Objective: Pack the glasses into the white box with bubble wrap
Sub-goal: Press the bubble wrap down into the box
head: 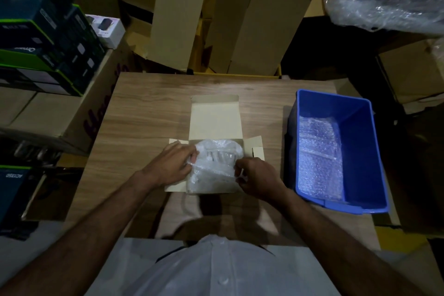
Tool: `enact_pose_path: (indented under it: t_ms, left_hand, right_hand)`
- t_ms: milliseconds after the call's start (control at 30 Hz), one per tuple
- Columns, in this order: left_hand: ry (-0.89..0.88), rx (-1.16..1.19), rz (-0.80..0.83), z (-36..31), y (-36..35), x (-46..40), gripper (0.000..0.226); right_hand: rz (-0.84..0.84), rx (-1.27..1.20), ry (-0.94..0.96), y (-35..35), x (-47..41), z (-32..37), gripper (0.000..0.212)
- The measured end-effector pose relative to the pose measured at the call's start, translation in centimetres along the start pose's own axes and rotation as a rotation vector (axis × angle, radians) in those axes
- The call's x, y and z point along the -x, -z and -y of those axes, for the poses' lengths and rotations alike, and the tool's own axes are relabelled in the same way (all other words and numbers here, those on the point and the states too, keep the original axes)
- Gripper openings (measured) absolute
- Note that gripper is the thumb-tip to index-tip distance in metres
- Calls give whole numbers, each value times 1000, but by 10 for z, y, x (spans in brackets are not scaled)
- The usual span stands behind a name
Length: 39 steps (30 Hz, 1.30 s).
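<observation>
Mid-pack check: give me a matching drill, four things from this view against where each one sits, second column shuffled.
Things:
1. bubble-wrapped bundle
2. open white cardboard box
3. blue plastic bin
4. spare sheet of bubble wrap

Places:
A. on the wooden table's right side
B. lying inside the blue bin
C. at the middle of the wooden table, lid flap up
D. inside the white box, between the left hand and right hand

Pairs: 1-D, 2-C, 3-A, 4-B
</observation>
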<state>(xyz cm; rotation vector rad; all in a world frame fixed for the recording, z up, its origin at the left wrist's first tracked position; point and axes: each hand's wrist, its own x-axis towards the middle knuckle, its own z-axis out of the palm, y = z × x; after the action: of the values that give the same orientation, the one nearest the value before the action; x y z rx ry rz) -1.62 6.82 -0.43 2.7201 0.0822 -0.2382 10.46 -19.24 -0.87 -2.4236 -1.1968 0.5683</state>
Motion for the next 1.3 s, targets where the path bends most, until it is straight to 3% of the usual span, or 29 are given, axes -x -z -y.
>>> enact_pose_path:
  t_ms: [200, 333, 433, 500, 567, 733, 867, 1033, 1167, 1300]
  left_hand:
    - [34, -169, 325, -8, 3, -10, 15]
    - [61, -204, 407, -13, 0, -14, 18]
    - [79, -206, 427, -16, -3, -13, 25]
    - [107, -152, 422, -18, -1, -12, 39]
    - [131, -140, 398, -18, 2, -12, 44]
    - [123, -321, 361, -23, -3, -13, 30]
    - [85, -419, 231, -29, -13, -9, 48]
    - [95, -292, 160, -27, -16, -9, 69]
    - [193, -105, 121, -27, -11, -12, 65]
    - [177, -229, 93, -32, -20, -15, 101]
  right_hand:
    - [15, 39, 24, -3, 0, 0, 21]
    - [11, 84, 51, -6, 0, -3, 26]
    - [-12, 84, 94, -9, 0, -3, 48]
    - [-6, 110, 102, -9, -2, -1, 52]
    - [14, 172, 109, -9, -4, 0, 41]
    - [41, 186, 88, -8, -5, 3, 27]
    - [137, 130, 76, -7, 0, 3, 27]
    - [120, 130, 58, -7, -2, 4, 22]
    - [178, 189, 54, -10, -4, 7, 22]
    - [209, 172, 39, -10, -10, 10, 24]
